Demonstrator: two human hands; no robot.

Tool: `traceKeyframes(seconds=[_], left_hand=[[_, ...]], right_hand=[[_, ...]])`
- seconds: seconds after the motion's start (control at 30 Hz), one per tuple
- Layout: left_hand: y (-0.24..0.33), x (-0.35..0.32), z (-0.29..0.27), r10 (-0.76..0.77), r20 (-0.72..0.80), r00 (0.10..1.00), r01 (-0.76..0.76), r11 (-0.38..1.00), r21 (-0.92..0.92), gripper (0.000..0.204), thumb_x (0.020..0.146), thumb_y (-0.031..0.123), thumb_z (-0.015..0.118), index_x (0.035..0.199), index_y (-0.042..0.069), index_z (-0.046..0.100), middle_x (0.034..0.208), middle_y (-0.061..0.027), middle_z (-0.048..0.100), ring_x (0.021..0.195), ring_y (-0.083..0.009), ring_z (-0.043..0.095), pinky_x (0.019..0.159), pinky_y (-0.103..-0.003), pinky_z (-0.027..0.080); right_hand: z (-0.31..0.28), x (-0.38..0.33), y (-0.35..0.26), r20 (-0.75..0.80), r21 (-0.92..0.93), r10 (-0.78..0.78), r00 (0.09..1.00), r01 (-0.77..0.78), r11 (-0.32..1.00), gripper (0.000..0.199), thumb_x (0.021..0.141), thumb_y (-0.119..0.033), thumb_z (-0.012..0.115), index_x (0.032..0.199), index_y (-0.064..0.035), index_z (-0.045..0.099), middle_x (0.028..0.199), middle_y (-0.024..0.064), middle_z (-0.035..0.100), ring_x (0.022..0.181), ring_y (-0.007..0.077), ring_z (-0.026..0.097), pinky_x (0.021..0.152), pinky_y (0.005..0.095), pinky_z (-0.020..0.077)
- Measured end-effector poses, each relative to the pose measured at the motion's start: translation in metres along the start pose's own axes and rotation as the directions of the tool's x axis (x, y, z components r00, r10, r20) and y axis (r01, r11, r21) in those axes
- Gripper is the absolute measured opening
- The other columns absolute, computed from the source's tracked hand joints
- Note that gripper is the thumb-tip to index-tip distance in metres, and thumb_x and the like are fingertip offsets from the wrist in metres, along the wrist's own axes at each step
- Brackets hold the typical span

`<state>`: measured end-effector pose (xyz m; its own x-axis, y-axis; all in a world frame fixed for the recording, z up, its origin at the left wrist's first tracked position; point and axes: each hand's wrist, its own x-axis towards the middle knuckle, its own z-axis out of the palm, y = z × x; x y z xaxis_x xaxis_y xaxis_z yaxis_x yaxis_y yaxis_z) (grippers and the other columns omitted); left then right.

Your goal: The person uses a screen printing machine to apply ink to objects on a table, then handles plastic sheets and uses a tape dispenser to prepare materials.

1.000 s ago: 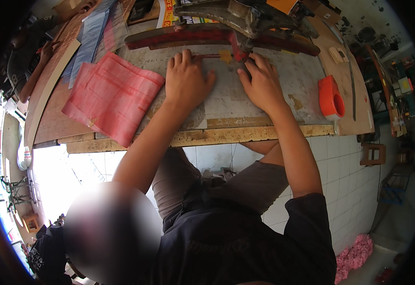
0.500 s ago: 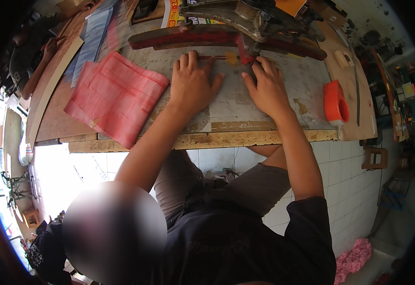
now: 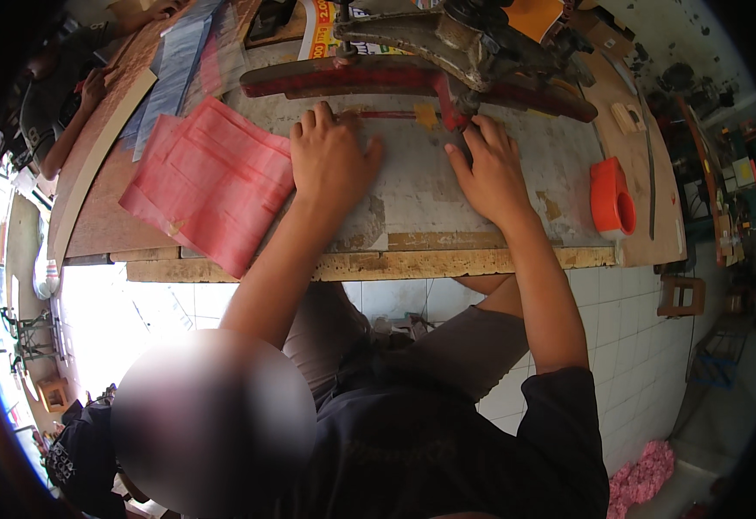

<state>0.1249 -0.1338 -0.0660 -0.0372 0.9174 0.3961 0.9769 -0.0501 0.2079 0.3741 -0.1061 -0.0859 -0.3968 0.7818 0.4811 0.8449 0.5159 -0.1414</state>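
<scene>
in the head view, the left hand point(image 3: 330, 160) lies flat, palm down, fingers spread, pressing on the worn pale surface point(image 3: 421, 203) just below the long red arm point(image 3: 343, 78) of the old sewing machine point(image 3: 473, 39), and the right hand point(image 3: 490, 173) lies the same way, open and fingers slightly apart, its fingertips close under the machine's head. over the last second both hands have crept a little forward and to the right along the bed, the right one now nearer the needle area, which reads as feeding work along under the machine. between the fingertips sits a thin reddish strip point(image 3: 391, 113) with a yellow patch; it may be the piece being stitched, though it is too small to be sure. the pink folded cloth point(image 3: 209, 182) rests untouched beside the left wrist, and the orange tape roll point(image 3: 611, 199) stands well apart on the right.
</scene>
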Motion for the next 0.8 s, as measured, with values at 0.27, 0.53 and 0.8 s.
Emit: traceKeyframes(seconds=[0.27, 0.53, 0.8], left_hand=[[-0.005, -0.001, 0.001, -0.014, -0.008, 1.0, 0.015, 0.997, 0.081, 0.05, 0.091, 0.043, 0.071, 0.114, -0.001, 0.075, 0.111, -0.0197, 0.067, 0.112, -0.0364, 0.063, 0.097, -0.049, 0.048], [-0.008, -0.003, -0.012, -0.048, 0.089, 0.995, 0.044, 0.998, 0.051, 0.049, 0.093, 0.043, 0.072, 0.113, -0.002, 0.075, 0.118, -0.0217, 0.066, 0.116, -0.0376, 0.063, 0.099, -0.048, 0.05], [-0.027, -0.036, -0.154, 0.093, 0.261, 0.961, 0.034, 0.895, -0.444, 0.039, 0.093, 0.031, 0.079, 0.118, 0.001, 0.077, 0.11, -0.0146, 0.076, 0.098, -0.03, 0.073, 0.09, -0.041, 0.057]], right_hand=[[0.0, -0.001, 0.0, 0.017, -0.001, 0.005, 1.0, -0.005, 1.0, 0.047, 0.103, -0.027, 0.067, 0.137, 0.0042, 0.065, 0.142, 0.017, 0.058, 0.134, 0.0344, 0.055, 0.113, 0.0486, 0.042], [-0.008, 0.002, -0.002, 0.036, 0.044, 0.007, 0.999, -0.009, 0.999, 0.047, 0.104, -0.027, 0.067, 0.139, 0.0042, 0.064, 0.143, 0.0173, 0.058, 0.135, 0.0355, 0.054, 0.114, 0.0485, 0.0421], [-0.048, -0.034, -0.032, 0.148, 0.17, 0.064, 0.987, -0.089, 0.982, 0.048, 0.104, -0.027, 0.067, 0.144, -0.0005, 0.061, 0.152, 0.0167, 0.053, 0.14, 0.0372, 0.049, 0.119, 0.0512, 0.0368]])
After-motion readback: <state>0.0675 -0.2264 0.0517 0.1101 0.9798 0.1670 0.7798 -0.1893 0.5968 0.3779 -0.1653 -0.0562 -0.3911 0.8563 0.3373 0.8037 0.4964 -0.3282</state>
